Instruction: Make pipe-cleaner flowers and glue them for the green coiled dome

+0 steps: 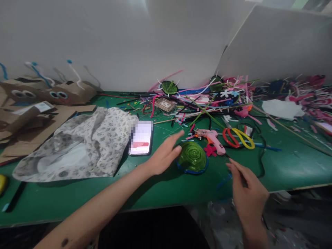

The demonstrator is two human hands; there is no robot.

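Green table (160, 193), left hand (164, 155) beside green dome (192, 157), right hand (247, 193) near

Two bare forearms enter from the bottom of the frame — no sleeves, no gloves, nothing worn at either wrist. The left hand (164, 156), near the middle of the frame, carries no ring or watch that can be seen; its forearm runs long and slim down to the lower left corner, and a small dark mark sits on it close to the bottom edge. The right hand (247, 193), at lower right, is likewise bare — no jewellery, no strap. Its nails cannot be made out clearly. A dark garment shows at the bottom centre, between the two arms.
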